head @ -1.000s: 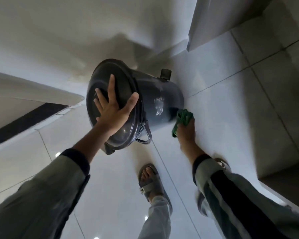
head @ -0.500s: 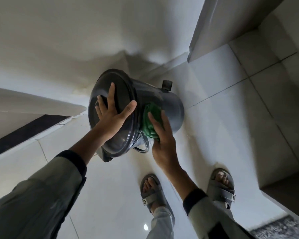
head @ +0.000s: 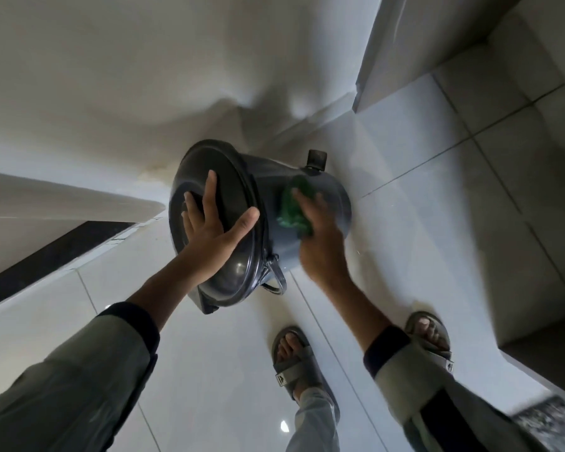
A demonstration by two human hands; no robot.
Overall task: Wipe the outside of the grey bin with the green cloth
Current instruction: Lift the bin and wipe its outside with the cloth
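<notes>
The grey bin [head: 333, 203] stands on the white tiled floor close to the wall, its round lid tilted toward me. My left hand [head: 212, 230] lies flat on the lid with fingers spread, holding nothing. My right hand [head: 317, 236] presses the bunched green cloth [head: 291, 210] against the bin's side wall, just right of the lid rim. A wire handle [head: 276, 282] hangs at the bin's near side and a small dark knob [head: 317, 158] sticks out at its far side.
A white wall [head: 144, 76] rises right behind the bin. A door frame or panel edge [head: 388, 60] stands at the upper right. My two sandalled feet [head: 294, 360] are on the tiles just below the bin. A dark strip [head: 53, 256] runs along the left.
My right hand brought the cloth up from the bin's lower right onto its side wall and has since slid it a little farther along the wall. The left hand has stayed on the lid.
</notes>
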